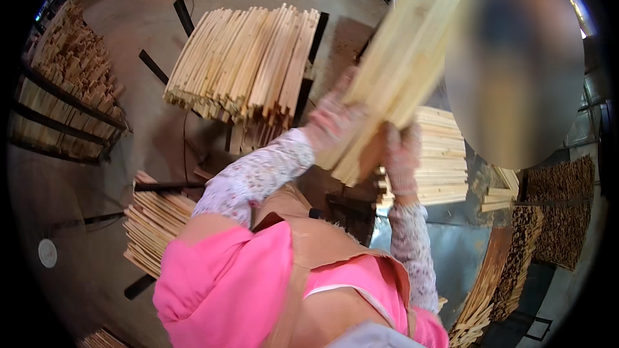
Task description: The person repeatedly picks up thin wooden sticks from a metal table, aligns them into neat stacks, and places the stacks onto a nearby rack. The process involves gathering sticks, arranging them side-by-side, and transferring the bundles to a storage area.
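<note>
Boards (pixel 400 58) held near the bench (pixel 445 238) — the grip of left hand (pixel 332 119) and right hand (pixel 403 158) pinching them from opposite edges — apparently a carrying step, whose next move calls for steady two-handed support.

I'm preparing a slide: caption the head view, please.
Left hand and right hand hold long boards, with stacked wood strips to the left.

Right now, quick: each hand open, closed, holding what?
Left hand: holding pale wooden boards by their left side.
Right hand: holding the same boards, right side.
</note>
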The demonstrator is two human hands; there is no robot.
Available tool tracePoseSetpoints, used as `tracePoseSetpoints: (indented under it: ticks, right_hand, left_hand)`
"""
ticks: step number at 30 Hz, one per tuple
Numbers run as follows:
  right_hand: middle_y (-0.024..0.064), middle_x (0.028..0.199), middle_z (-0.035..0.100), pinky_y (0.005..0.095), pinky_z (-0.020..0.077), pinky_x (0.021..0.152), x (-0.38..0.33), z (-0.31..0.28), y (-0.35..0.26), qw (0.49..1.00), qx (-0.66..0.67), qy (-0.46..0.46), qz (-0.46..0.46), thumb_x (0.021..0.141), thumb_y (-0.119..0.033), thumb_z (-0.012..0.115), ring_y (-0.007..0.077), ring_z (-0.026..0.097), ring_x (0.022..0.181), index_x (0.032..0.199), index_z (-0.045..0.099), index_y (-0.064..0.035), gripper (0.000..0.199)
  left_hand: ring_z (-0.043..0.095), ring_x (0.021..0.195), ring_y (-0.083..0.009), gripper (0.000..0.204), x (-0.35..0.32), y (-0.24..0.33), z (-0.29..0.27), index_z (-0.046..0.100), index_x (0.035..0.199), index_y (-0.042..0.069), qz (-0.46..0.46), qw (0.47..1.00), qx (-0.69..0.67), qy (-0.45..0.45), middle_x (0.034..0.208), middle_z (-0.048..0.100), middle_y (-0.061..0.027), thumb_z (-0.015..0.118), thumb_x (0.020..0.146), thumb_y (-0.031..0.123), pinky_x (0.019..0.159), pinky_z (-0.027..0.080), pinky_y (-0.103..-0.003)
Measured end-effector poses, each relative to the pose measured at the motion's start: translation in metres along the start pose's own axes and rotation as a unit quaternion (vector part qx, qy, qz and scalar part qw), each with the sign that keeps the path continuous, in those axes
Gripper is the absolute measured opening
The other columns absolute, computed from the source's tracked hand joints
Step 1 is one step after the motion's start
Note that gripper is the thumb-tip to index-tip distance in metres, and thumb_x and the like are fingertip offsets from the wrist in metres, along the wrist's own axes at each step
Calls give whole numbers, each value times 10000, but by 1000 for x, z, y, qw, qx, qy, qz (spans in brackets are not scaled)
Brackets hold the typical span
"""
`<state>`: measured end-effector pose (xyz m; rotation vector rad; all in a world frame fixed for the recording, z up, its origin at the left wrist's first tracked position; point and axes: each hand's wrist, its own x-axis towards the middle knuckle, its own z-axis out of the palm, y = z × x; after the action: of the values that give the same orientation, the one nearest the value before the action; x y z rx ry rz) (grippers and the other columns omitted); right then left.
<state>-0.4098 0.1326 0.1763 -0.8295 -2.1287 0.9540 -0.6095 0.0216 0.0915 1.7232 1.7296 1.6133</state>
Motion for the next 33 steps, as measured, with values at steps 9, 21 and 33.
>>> tracePoseSetpoints:
  ticks: [9, 21, 33]
  right_hand:
    - [279, 1168, 740, 514, 541, 957, 142, 385, -71, 962, -50, -264, 51, 1021, -401, 664, 482, 702, 1087, 1367, 611, -13, 522]
    - [232, 1310, 730, 518, 539, 1041, 181, 431, -29, 910, -72, -400, 85, 964, -485, 726, 399, 711, 1204, 1444, 632, -88, 630]
    - [185, 1127, 768, 483, 600, 916, -159, 6, 21, 932, -152, 53, 324, 974, -402, 648, 385, 745, 1043, 1390, 671, -160, 482]
  left_hand:
    - [520, 1454, -262, 785, -58, -186, -295, 331, 1692, 32, -332, 896, -153, 253, 1647, 494, -157, 702, 1057, 307, 1196, 432, -379]
    - [398, 1556, -410, 1010, -55, -380, -282, 458, 1607, -1, -475, 778, 397, 104, 1656, 454, -267, 640, 941, 737, 1280, 341, -483]
    - [559, 1305, -333, 727, 26, -207, -102, 472, 1588, 15, -94, 933, 304, 168, 1483, 551, -213, 668, 1030, 437, 1117, 474, -441]
